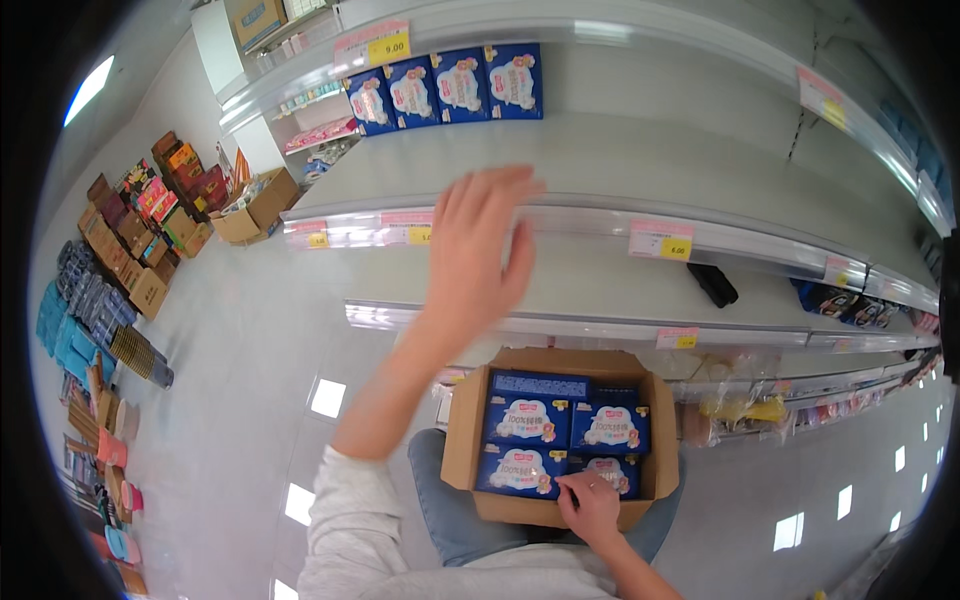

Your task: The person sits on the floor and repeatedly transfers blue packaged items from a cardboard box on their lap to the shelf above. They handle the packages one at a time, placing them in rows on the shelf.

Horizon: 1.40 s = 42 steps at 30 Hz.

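My left hand (484, 236) is raised in front of the shelf edge, slightly blurred, with its fingers apart and nothing in it. An open cardboard box (660, 442) rests on my lap, holding several blue packs with white cloud-shaped labels. At the lower right pack (607, 466) in the box is my right hand (589, 501), its fingertips touching the packs; whether they grip one I cannot tell. A row of several similar blue packs (463, 86) stands upright at the left end of the shelf (570, 154) above.
Price tags (660, 240) line the shelf rails. On the shelf below lie a black object (712, 285) and dark packs (832, 300). Plastic-wrapped goods (742, 409) hang out beside the box. Stacked cartons (112, 240) and plastic stools (139, 356) stand on the floor at left.
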Each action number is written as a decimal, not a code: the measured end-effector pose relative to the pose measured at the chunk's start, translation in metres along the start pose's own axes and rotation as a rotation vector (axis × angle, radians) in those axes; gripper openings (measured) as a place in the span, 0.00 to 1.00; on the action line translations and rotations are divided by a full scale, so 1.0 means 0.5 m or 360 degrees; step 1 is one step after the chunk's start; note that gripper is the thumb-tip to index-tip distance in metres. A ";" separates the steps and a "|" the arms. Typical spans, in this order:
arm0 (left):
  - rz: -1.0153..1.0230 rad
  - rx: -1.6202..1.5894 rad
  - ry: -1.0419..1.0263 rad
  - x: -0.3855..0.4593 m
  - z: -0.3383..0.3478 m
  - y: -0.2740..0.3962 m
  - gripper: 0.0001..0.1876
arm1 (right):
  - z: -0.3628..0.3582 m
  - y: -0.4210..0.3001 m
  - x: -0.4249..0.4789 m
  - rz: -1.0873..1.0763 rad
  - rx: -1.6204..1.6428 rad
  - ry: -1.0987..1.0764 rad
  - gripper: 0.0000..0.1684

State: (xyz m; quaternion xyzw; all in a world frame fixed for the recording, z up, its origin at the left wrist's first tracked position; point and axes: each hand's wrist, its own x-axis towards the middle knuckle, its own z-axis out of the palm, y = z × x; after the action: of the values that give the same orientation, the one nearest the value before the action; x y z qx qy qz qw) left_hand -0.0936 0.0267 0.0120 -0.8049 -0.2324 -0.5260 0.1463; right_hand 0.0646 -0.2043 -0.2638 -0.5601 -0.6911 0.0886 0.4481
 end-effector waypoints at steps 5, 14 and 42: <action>-0.0118 0.0215 -0.0437 0.197 0.125 -0.168 0.15 | 0.000 -0.001 -0.002 -0.0035 -0.0108 0.0022 0.11; -0.0267 0.0895 -0.0829 0.308 0.259 -0.343 0.45 | 0.007 0.000 -0.008 -0.0090 -0.0142 0.0071 0.10; 0.0069 -0.0878 -0.0347 -0.314 -0.023 0.192 0.31 | -0.086 -0.010 0.019 0.0484 0.2104 0.0494 0.49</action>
State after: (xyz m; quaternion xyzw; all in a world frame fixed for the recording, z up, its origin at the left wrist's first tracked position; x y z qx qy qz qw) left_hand -0.1051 -0.0950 -0.1258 -0.8709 -0.0777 -0.4764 -0.0925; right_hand 0.0923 -0.2140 -0.2308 -0.2664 -0.3340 0.4716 0.7714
